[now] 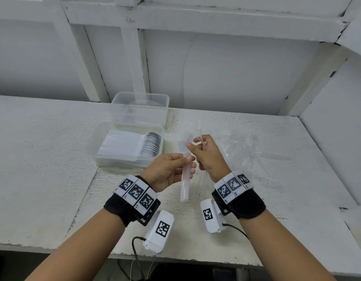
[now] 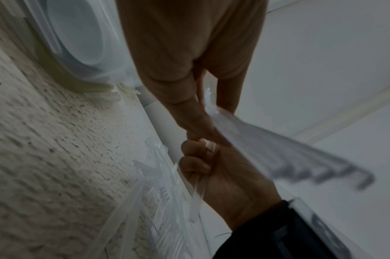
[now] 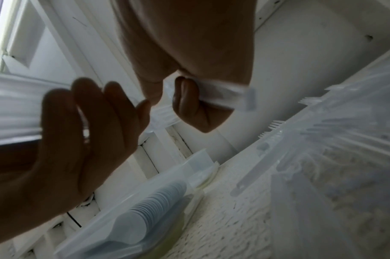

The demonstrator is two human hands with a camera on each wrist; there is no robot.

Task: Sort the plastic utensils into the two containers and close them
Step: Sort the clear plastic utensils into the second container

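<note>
At centre frame in the head view, the left hand (image 1: pixel 169 170) has fingers curled round a bundle of clear forks (image 1: pixel 184 177), long axis near vertical in the picture, tines up, handles hanging toward the lower edge. Touching it on the right, the right hand (image 1: pixel 209 157) pinches further clear forks (image 1: pixel 200 138) at fingertip level, tine end toward the bundle. Judgement: the right hand is feeding its pieces into the left-hand bundle. Upper left of the hands, the near container (image 1: pixel 98 147) lies open, packed with white spoons (image 1: pixel 135 145); behind it the far container (image 1: pixel 165 102) stands open, contents hard to make out. Loose clear utensils (image 1: pixel 242 147) lie right of centre on the table (image 1: pixel 44 159). Left hand is nearer both containers; the path there looks unobstructed, and no lids can be made out
</note>
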